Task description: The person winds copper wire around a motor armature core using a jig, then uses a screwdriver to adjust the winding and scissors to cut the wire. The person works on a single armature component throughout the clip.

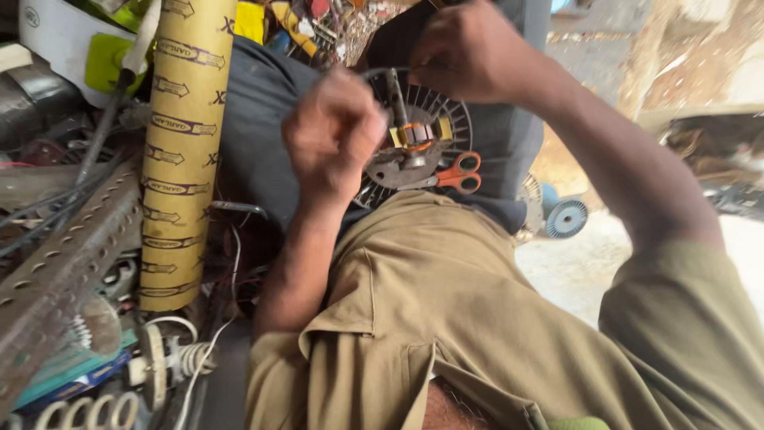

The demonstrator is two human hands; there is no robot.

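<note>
A round finned motor part (pixel 434 131) with a copper winding and yellow insulation lies on a dark cloth (pixel 263 119) over my lap. Orange-handled scissors (pixel 458 173) rest on its lower edge. My left hand (pixel 334 131) is curled into a fist at the part's left side, and a thin grey wire (pixel 376 73) arcs from it toward the top of the part. Over the part's top rim, my right hand (pixel 469 49) has its fingers pinched at the rim. What the fingertips grip is hidden.
A tall yellow printed cardboard tube (pixel 187 151) stands to the left. A perforated metal angle bar (pixel 64 263), tangled cables and white coils (pixel 171 362) crowd the lower left. A small blue-and-white round part (pixel 567 216) lies on the pale floor at right.
</note>
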